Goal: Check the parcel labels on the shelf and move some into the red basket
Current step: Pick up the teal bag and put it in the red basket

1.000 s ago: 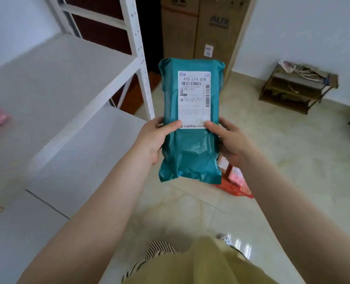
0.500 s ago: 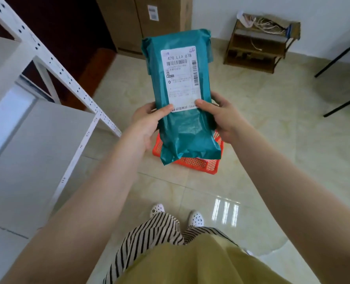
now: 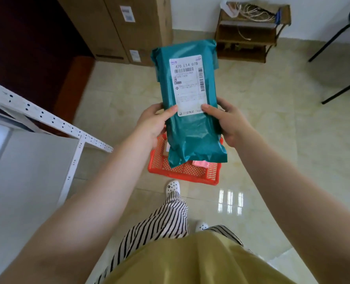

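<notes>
Both the left hand [image 3: 149,121] and right hand [image 3: 231,124] have fingers wrapped round a teal plastic mailer parcel [image 3: 190,103], held above the red mesh plastic basket [image 3: 182,171].

Both my arms are extended forward. My left hand [image 3: 149,121] and right hand [image 3: 230,121] are each clamped, thumbs on top, fingers [image 3: 224,103] curled behind.

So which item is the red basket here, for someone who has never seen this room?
Start at the white shelf frame on the left, then look right across the tiled floor. The red basket sits there, under the teal parcel held in both hands, and it is the only red mesh container.
</notes>
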Available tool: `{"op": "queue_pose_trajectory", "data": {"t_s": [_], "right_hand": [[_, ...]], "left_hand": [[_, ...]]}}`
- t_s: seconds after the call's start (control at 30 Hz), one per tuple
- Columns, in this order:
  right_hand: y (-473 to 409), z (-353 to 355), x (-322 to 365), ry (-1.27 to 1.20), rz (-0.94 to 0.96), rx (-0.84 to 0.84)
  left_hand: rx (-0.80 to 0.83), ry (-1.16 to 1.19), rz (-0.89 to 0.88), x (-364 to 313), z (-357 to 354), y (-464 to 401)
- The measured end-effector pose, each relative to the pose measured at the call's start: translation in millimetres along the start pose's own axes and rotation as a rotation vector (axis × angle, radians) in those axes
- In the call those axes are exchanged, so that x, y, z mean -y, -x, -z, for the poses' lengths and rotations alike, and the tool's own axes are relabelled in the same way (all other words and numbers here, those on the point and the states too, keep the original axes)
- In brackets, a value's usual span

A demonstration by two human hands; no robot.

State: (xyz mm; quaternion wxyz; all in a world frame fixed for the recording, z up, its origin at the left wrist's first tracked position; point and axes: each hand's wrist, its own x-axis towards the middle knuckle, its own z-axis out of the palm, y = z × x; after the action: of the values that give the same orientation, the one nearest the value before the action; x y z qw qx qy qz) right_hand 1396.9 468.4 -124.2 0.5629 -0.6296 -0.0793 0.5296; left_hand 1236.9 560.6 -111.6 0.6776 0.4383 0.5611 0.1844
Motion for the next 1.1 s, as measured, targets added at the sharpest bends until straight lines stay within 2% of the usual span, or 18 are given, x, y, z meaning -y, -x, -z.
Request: {"op": "queue_pose_trajectory", "data": {"t_s": [0.07, 0.17, 0.27, 0.33, 0.4, 0.5, 0.63, 0.83, 1.03, 1.1], "right_hand": [[-19.1, -7.0, 0.1, 0.067, 0.008, -0.074], [-46.9, -6.7, -11.9, 0.196, -0.056, -0.282], [-69.7, -3.3, -35.5, 0.1, -0.217, -0.417], [-78.4, -3.8, -51.6, 0.023, -0.338, -0.396], [-87.4, -8.2, -64.9, -0.073, -0.405, -0.293], [-109.5, -15.7, -80.1, -0.282, -0.386, -0.195], [-137.3, -20.2, -99.7, -0.429, -0.35, -0.188], [-171.5, 2.6, -146.3, -0.456, -0.307, -0.2], [-187.9, 18.4, -200.9, -0.478, -0.276, -0.315], [-193.3, 22.2, -212.6, -0.509, -0.298, -0.346]], "left_hand": [[-0.02, -0.003, 0.012, -3.8, 0.1, -24.9], [-0.081, 0.005, 0.014, -5.2, -0.4, -61.9], [-0.168, 0.059, 0.034, -1.4, -1.6, -96.2], [-0.19, 0.1, 0.057, 4.4, -4.3, -112.3], [-0.19, 0.146, 0.091, 14.9, -7.8, -126.9], [-0.184, 0.162, 0.152, 37.9, -15.5, -147.9], [-0.123, 0.144, 0.225, 73.3, -30.4, -157.6], [-0.016, 0.226, 0.339, 117.4, -44.2, -182.9], [0.075, 0.002, 0.611, 167.8, -64.7, -207.7], [0.108, 0.089, 0.701, 190.0, -77.1, -212.7]]}}
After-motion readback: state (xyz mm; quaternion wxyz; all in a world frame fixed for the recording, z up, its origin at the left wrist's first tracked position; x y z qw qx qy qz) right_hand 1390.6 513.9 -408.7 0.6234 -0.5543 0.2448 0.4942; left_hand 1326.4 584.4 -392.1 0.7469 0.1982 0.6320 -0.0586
